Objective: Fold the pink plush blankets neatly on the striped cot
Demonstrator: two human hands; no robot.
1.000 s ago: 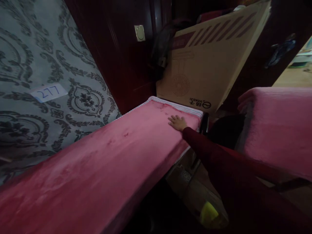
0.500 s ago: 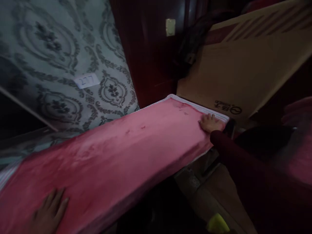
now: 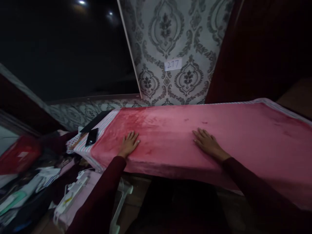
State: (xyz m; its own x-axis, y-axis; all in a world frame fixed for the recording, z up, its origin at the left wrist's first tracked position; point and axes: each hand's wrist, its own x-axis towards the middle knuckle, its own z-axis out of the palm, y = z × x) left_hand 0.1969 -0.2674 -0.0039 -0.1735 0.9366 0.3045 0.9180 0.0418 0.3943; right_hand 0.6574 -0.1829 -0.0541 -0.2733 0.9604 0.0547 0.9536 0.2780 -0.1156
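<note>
A long pink plush cloth (image 3: pixel 243 133) lies spread over a narrow raised board with a striped white edge. My left hand (image 3: pixel 129 144) lies flat on the cloth near its left end, fingers stretched out and holding nothing. My right hand (image 3: pixel 208 143) rests flat on the cloth near its middle, fingers spread and empty as well. Both arms wear dark red sleeves.
A black phone (image 3: pixel 92 136) lies on the striped edge left of the cloth. A patterned grey wall carries a paper label (image 3: pixel 173 64) reading 277. Clutter and a white power strip (image 3: pixel 73 191) fill the lower left. A dark doorway stands at upper left.
The view has swung left. My right hand has slid from the cloth's far right end to its middle. My left hand has come into view and now lies flat near the left end.
</note>
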